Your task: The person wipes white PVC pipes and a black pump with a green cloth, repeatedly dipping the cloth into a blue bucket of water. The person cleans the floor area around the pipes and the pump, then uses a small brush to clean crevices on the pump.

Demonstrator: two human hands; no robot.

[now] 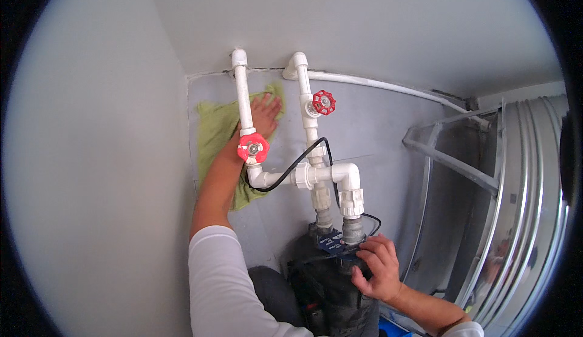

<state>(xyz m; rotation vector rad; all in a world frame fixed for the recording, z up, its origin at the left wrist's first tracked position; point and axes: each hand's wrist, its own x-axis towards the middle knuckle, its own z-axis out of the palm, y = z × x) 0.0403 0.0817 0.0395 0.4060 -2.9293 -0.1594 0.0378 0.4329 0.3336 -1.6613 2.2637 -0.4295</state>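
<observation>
My left hand (265, 117) lies flat on a green cloth (214, 130), fingers spread, against the grey panel surface (364, 123). The cloth's upper edge is blurred. In front of that forearm runs a white plastic pipe (243, 95) with a red valve handwheel (253, 148). Below right, my right hand (380, 268) rests its bent fingertips at the top edge of a dark canister (334, 287), thumb held apart. Two grey threaded fittings (353, 231) rise from the canister's head into white pipework. A dark blue label (331, 241) there bears writing.
A second white pipe (304, 82) carries another red handwheel (324, 103). A black cable (296, 161) loops across the pipes. To the right stand a metal frame (455, 164) and shiny ribbed metal (524, 200). A pale wall (100, 155) closes the left side. Something blue (394, 328) shows at the bottom.
</observation>
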